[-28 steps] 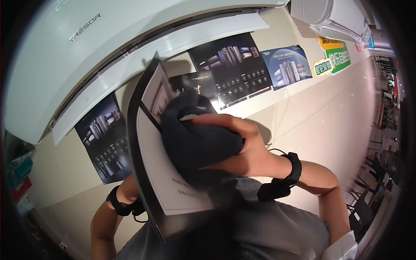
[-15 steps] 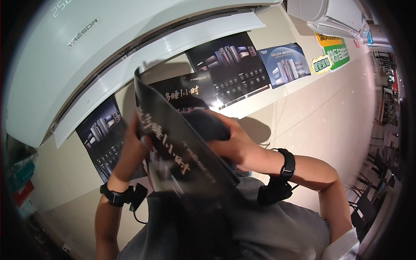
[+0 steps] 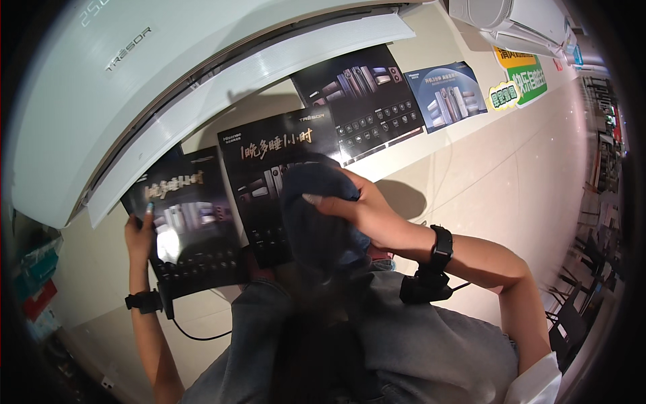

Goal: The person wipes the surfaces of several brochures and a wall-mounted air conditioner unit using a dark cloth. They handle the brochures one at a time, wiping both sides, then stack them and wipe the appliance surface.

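Note:
My left hand (image 3: 140,236) pinches the left edge of a glossy black poster (image 3: 198,246), its thumb on top and the other fingers mostly hidden. Pale lettering and pictures of appliances cover the poster, and a bright glare spot shows on it. In my right hand (image 3: 367,209) is a bunched dark blue cloth (image 3: 306,222), gripped from the right. The cloth hides part of a second black poster (image 3: 235,158) in the middle. Behind that one, a third black poster (image 3: 356,111) shows several small icons.
A large white air conditioner (image 3: 87,87) fills the upper left, its pale flap (image 3: 282,77) jutting over the posters. Farther right lie a blue leaflet (image 3: 447,101) and green-and-yellow signs (image 3: 528,84). Another white air conditioner (image 3: 511,17) hangs at the upper right. Shiny tiles (image 3: 484,182) spread on the right.
The black poster held up and tilted before me now lies flatter at the left, in my left hand. My left hand moved left and nearer me; the right still grips the cloth.

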Demonstrator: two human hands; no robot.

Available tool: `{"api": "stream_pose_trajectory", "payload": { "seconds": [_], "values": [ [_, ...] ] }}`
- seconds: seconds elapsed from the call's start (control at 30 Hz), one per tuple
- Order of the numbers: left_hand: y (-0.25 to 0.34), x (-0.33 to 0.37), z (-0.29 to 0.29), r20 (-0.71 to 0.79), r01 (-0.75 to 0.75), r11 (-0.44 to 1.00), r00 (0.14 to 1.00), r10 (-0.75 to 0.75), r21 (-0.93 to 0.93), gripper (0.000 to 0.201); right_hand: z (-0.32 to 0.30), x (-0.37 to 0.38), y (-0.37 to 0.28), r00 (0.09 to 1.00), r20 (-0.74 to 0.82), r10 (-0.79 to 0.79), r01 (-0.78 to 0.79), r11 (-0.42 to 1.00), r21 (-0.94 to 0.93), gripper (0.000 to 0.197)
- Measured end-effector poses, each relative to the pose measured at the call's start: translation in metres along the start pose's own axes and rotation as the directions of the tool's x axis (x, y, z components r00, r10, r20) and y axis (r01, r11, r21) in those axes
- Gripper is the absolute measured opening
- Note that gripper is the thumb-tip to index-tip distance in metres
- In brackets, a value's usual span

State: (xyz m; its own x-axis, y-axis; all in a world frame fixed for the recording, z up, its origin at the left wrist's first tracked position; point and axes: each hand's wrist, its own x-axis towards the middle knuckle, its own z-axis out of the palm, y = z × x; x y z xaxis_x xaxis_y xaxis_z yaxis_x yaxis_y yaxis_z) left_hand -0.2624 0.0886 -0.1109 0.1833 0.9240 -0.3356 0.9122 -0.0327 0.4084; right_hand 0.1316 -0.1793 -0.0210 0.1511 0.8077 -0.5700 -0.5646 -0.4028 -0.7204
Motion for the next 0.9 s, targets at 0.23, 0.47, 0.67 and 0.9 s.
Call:
{"api": "stream_pose_trajectory", "payload": {
  "seconds": [0.23, 0.47, 0.67, 0.9],
  "values": [
    [0.032, -0.018, 0.024, -0.513, -0.114, 0.962, 0.827, 0.231, 0.249, 0.054, -0.017, 0.023, 0.006, 0.984, -0.15, -0.1, 0.087, 0.992, -0.09, 0.037],
    [0.155, -0.089, 0.098, 0.055, -0.193, 0.856, 0.967, 0.249, -0.479, 0.053, -0.037, 0.036, 0.029, 0.961, -0.276, -0.029, 0.024, 0.999, -0.024, 0.036],
    [0.182, -0.074, 0.082, 0.551, 0.376, 0.68, 0.833, 0.051, -0.63, 0.061, -0.037, 0.041, 0.03, 0.972, -0.23, -0.041, 0.04, 0.999, -0.008, 0.035],
    [0.166, -0.087, 0.112, 0.271, -0.065, 0.719, 0.899, 0.343, -0.692, 0.073, -0.032, 0.046, 0.024, 0.972, -0.229, -0.045, 0.045, 0.999, -0.005, 0.033]
  ]
}}
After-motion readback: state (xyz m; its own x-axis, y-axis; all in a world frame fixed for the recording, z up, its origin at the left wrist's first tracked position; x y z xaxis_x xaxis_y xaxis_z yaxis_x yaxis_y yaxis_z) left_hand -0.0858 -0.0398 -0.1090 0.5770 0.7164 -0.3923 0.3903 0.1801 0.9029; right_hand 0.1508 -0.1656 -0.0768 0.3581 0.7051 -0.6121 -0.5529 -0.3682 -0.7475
